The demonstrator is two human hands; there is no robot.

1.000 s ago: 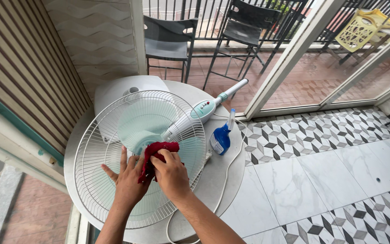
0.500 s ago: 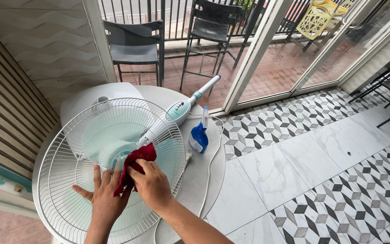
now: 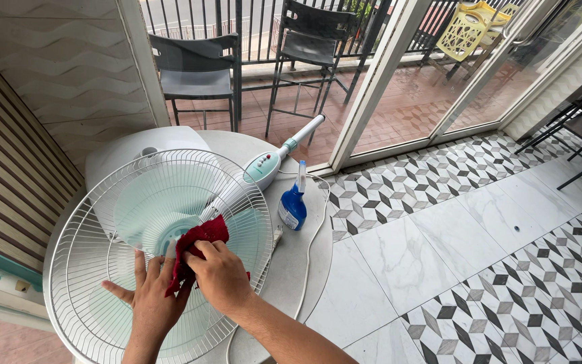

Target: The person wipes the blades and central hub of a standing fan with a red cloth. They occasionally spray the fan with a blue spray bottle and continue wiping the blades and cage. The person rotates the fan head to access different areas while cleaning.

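Red cloth [image 3: 200, 236] partly hidden under right hand [image 3: 220, 276]; fan grille [image 3: 89, 296] cut off below.

The round table [image 3: 304, 269] is almost wholly covered by the wire fan guard [image 3: 102, 269], which lies flat across it. Only a narrow strip of tabletop is left bare along the right edge, and it is crossed by a white cord [image 3: 311, 232]. The far end of that strip is blocked by a blue spray bottle [image 3: 293, 205], set just beside the guard's rim. The fan's stem [image 3: 271, 162] is stretched across the far side. Passage on the left is closed by the slatted wall [image 3: 15, 168]. Open tiled floor [image 3: 453, 256] is found to the right.
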